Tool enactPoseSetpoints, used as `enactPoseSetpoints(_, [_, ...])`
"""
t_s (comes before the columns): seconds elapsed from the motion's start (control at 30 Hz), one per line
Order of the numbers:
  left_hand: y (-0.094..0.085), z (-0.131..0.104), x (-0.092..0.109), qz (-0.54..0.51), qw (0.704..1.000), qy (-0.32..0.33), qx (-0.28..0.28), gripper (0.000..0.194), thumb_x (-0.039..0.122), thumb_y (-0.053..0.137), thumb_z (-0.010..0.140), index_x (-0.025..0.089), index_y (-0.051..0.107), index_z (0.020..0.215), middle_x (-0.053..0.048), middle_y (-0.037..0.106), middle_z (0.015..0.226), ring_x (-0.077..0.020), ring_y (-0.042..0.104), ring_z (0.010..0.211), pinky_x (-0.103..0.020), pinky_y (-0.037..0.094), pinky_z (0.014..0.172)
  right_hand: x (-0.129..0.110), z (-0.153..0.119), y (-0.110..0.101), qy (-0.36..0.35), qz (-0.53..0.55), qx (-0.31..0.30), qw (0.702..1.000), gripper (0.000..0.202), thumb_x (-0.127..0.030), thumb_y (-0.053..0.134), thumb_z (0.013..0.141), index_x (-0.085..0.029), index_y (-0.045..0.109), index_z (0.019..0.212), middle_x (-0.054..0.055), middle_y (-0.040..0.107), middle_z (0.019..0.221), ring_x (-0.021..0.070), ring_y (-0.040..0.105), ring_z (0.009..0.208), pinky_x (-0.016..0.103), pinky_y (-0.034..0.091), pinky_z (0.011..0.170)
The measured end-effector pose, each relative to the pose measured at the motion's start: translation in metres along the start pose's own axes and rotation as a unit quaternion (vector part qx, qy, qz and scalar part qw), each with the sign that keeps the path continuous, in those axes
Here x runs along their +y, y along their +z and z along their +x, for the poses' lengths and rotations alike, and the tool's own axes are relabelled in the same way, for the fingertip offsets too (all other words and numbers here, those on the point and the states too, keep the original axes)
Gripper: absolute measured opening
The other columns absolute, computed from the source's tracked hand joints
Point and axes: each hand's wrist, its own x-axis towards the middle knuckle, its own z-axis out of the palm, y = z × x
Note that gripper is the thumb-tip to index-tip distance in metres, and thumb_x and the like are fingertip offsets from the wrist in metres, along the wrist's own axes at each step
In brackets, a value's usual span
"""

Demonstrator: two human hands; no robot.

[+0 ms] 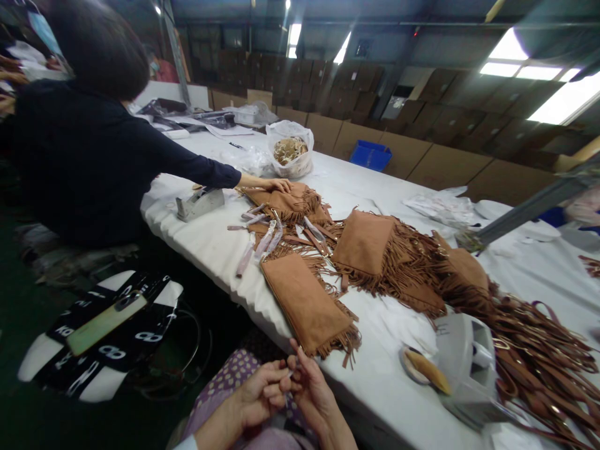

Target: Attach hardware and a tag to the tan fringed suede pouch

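Observation:
My left hand (pixel 262 394) and my right hand (pixel 315 395) meet above my lap, just off the table's front edge. Both have their fingertips pinched together around something small and pale, too fine to make out. Closest to them is a brown fringed bag (pixel 307 300), lying flat at the edge with its fringe toward the right. Behind it a second brown bag (pixel 365 240) rests against a heap of fringed pieces. Straps in clear purplish wrapping (pixel 265 240) lie to the left of these bags.
At left, a seated co-worker (pixel 89 144) reaches a hand (pixel 276 185) onto another fringed bag (pixel 293 203). Grey tape dispensers (pixel 204 203) stand on the white table (pixel 187 240). Brown straps (pixel 539 369) pile up at right. A phone (pixel 107 322) lies on a stool below.

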Motion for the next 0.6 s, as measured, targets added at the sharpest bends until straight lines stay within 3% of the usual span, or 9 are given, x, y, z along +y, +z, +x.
enactPoseSetpoints(0.07, [-0.003,0.002,0.001,-0.033,0.999,-0.030,-0.015,0.022,0.015,0.071,0.066,0.013,0.061,0.085,0.006,0.050,0.056,0.0022,0.007,0.038,-0.016,0.009,0.040,0.001,0.003,0.001,0.006,-0.007,-0.015,1.000,0.037,-0.039,0.081,0.061,-0.017,0.052,0.061,-0.008,0.040,0.050,0.0043,0.032,0.043,0.018,0.021,0.040])
enactPoseSetpoints(0.13, [-0.005,0.006,0.001,-0.024,0.999,-0.045,-0.018,0.021,0.012,0.069,0.064,0.013,0.061,0.083,0.007,0.049,0.056,0.0021,0.005,0.037,-0.017,0.006,0.039,0.002,0.006,0.001,0.007,-0.016,-0.017,1.000,0.051,-0.041,0.078,0.065,-0.018,0.037,0.046,-0.010,0.028,0.042,0.0033,0.024,0.039,0.018,0.020,0.039])
enactPoseSetpoints(0.2, [-0.006,0.009,0.000,0.004,0.999,-0.052,-0.014,0.023,0.012,0.068,0.062,0.015,0.060,0.083,0.007,0.048,0.055,0.0016,0.005,0.037,-0.019,0.005,0.040,0.000,0.006,0.001,0.010,-0.020,-0.014,1.000,0.048,-0.042,0.076,0.068,-0.018,0.041,0.047,-0.011,0.025,0.039,0.0030,0.023,0.036,0.018,0.022,0.038])
enactPoseSetpoints(0.27, [-0.007,0.009,0.001,0.039,0.998,-0.046,0.006,0.026,0.016,0.068,0.061,0.016,0.058,0.085,0.008,0.047,0.057,0.0012,0.006,0.037,-0.020,0.005,0.041,-0.004,0.004,-0.001,0.024,-0.015,-0.020,0.999,0.033,-0.045,0.075,0.069,-0.016,0.060,0.069,-0.009,0.040,0.043,0.0037,0.034,0.037,0.016,0.029,0.040])
enactPoseSetpoints(0.37, [-0.009,0.007,0.003,0.093,0.993,-0.002,0.069,0.032,0.028,0.069,0.064,0.019,0.049,0.087,0.009,0.049,0.059,0.0008,0.011,0.036,-0.021,0.007,0.042,-0.008,0.000,-0.008,0.063,-0.026,-0.027,0.997,0.055,-0.055,0.068,0.073,-0.015,0.059,0.109,0.002,0.066,0.071,0.0091,0.057,0.051,0.018,0.041,0.046])
enactPoseSetpoints(0.5, [-0.011,0.010,-0.002,0.184,0.976,0.036,0.107,0.043,0.040,0.065,0.068,0.022,0.036,0.094,0.009,0.053,0.054,-0.0014,0.022,0.030,-0.022,0.008,0.040,-0.002,-0.003,-0.019,0.054,-0.067,0.002,0.996,0.061,-0.061,0.065,0.073,-0.014,0.056,0.111,0.006,0.069,0.075,0.0101,0.059,0.053,0.015,0.039,0.043])
enactPoseSetpoints(0.6, [-0.012,0.015,-0.010,0.271,0.955,0.073,0.094,0.044,0.047,0.061,0.073,0.023,0.032,0.094,0.008,0.057,0.054,-0.0023,0.027,0.026,-0.022,0.008,0.035,0.007,0.001,-0.020,-0.012,-0.098,0.036,0.994,0.061,-0.052,0.079,0.061,-0.013,0.059,0.104,0.004,0.068,0.068,0.0079,0.051,0.044,0.016,0.033,0.037])
